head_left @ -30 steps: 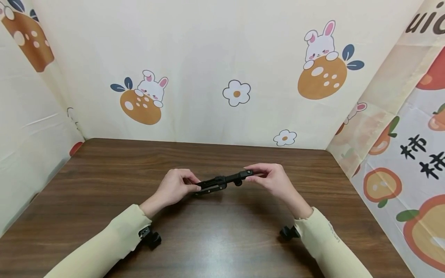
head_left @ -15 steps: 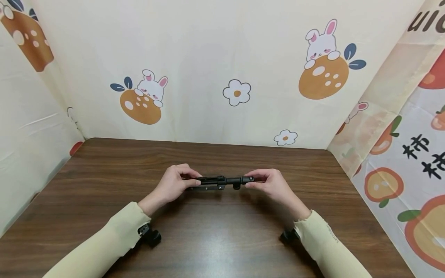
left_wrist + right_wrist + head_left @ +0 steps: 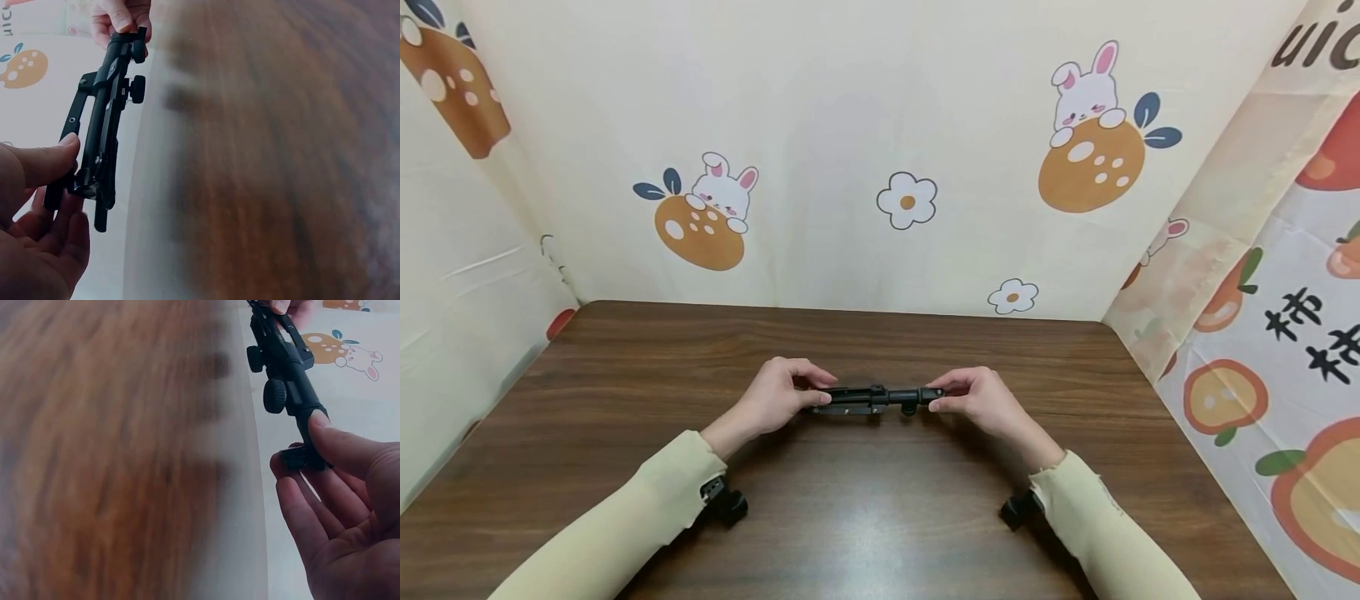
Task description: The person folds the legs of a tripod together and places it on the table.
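Observation:
A black folded mini tripod (image 3: pixel 859 398) is held level above the table, lying crosswise between both hands. My left hand (image 3: pixel 775 398) pinches its left end between thumb and fingers, where the folded legs (image 3: pixel 74 119) lie alongside the central tube. At the other end, my right hand (image 3: pixel 981 402) grips the slimmer head part with thumb and fingertips. Two ridged knobs (image 3: pixel 275 395) stick out from its side in the right wrist view. The outermost tips are partly hidden by the fingers in the head view.
Below the hands is a brown wood-grain table (image 3: pixel 865 517). A pale cloth wall (image 3: pixel 820 100) printed with rabbits and fruit rises behind its far edge, with more printed cloth at both sides. A black wrist camera (image 3: pixel 726 504) hangs under the left sleeve, another under the right.
The tripod's raised right end has come down and its left end has risen slightly, so it went from slanted to level. Both hands have kept their hold.

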`<action>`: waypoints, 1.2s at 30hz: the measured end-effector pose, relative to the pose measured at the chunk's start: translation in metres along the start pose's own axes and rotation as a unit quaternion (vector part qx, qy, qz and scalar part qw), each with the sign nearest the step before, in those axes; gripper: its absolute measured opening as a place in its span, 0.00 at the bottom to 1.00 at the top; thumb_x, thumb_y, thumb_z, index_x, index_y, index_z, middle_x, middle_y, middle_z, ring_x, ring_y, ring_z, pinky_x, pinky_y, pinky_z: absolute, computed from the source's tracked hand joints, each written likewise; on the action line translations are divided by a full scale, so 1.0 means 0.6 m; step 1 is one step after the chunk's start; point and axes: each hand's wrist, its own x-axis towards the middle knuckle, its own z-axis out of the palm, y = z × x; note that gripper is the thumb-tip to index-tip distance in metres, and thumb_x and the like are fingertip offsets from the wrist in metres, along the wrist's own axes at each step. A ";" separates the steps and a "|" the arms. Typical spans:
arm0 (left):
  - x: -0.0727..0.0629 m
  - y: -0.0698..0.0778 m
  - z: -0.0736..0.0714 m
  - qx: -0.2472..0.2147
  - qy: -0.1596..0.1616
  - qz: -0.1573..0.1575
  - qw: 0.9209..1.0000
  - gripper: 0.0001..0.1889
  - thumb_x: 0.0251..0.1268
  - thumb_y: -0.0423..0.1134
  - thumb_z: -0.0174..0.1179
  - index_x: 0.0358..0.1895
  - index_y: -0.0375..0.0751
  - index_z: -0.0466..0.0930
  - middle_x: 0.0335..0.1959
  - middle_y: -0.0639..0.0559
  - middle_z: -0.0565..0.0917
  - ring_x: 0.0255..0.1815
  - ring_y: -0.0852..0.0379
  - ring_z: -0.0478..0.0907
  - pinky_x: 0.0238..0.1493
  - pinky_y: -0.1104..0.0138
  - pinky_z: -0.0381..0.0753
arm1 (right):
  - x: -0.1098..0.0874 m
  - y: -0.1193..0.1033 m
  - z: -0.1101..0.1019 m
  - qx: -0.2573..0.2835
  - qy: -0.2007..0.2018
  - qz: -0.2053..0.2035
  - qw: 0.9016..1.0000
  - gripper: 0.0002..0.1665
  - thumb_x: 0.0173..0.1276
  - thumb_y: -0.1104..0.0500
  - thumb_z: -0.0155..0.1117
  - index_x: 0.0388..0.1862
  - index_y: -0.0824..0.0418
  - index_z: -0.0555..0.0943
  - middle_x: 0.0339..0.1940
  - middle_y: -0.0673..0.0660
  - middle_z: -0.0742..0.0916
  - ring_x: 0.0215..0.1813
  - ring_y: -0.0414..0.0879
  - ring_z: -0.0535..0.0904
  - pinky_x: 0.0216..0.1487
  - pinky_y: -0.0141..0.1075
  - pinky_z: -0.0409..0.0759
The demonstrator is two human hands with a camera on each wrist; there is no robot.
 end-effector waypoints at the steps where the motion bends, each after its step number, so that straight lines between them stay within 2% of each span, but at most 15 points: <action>1: 0.000 -0.002 0.000 0.003 -0.002 -0.002 1.000 0.11 0.56 0.31 0.73 0.44 0.39 0.89 0.35 0.57 0.87 0.38 0.57 0.80 0.40 0.63 0.78 | 0.000 0.001 0.001 0.000 -0.001 0.002 1.000 0.15 0.55 0.58 0.80 0.42 0.55 0.90 0.34 0.51 0.89 0.37 0.45 0.84 0.39 0.35 0.79; 9: 0.000 -0.007 -0.002 0.008 -0.020 -0.011 1.000 0.11 0.55 0.30 0.73 0.43 0.41 0.90 0.33 0.57 0.87 0.37 0.57 0.80 0.40 0.63 0.76 | 0.002 0.006 0.003 0.006 -0.010 0.009 1.000 0.13 0.55 0.59 0.80 0.41 0.56 0.90 0.33 0.51 0.89 0.35 0.45 0.83 0.36 0.35 0.78; 16: 0.001 -0.007 -0.004 -0.006 -0.038 -0.035 0.999 0.11 0.55 0.31 0.73 0.43 0.42 0.90 0.31 0.58 0.86 0.37 0.57 0.79 0.38 0.64 0.76 | 0.001 0.007 0.000 -0.003 -0.013 0.007 1.000 0.15 0.56 0.58 0.80 0.43 0.56 0.89 0.35 0.50 0.89 0.37 0.46 0.83 0.39 0.37 0.79; 20: 0.000 -0.009 -0.004 -0.016 -0.043 -0.031 0.998 0.11 0.56 0.31 0.72 0.44 0.39 0.89 0.32 0.56 0.86 0.37 0.55 0.79 0.38 0.64 0.76 | 0.000 0.007 0.000 -0.001 -0.016 0.008 1.000 0.16 0.56 0.58 0.79 0.45 0.56 0.89 0.37 0.51 0.89 0.39 0.46 0.83 0.40 0.37 0.79; 28: 0.001 -0.012 -0.003 -0.031 -0.047 -0.032 0.998 0.11 0.58 0.31 0.71 0.45 0.38 0.88 0.35 0.53 0.87 0.39 0.55 0.79 0.39 0.63 0.76 | -0.003 0.006 -0.002 0.034 -0.018 -0.003 0.999 0.19 0.57 0.58 0.79 0.49 0.58 0.88 0.43 0.54 0.89 0.41 0.47 0.82 0.39 0.34 0.80; 36: 0.002 -0.010 -0.005 -0.056 -0.041 -0.031 0.997 0.13 0.60 0.30 0.70 0.48 0.36 0.87 0.41 0.49 0.88 0.42 0.55 0.82 0.41 0.65 0.80 | -0.006 0.006 -0.007 0.082 -0.008 -0.021 0.996 0.21 0.59 0.60 0.77 0.53 0.62 0.86 0.50 0.58 0.88 0.46 0.47 0.85 0.43 0.35 0.82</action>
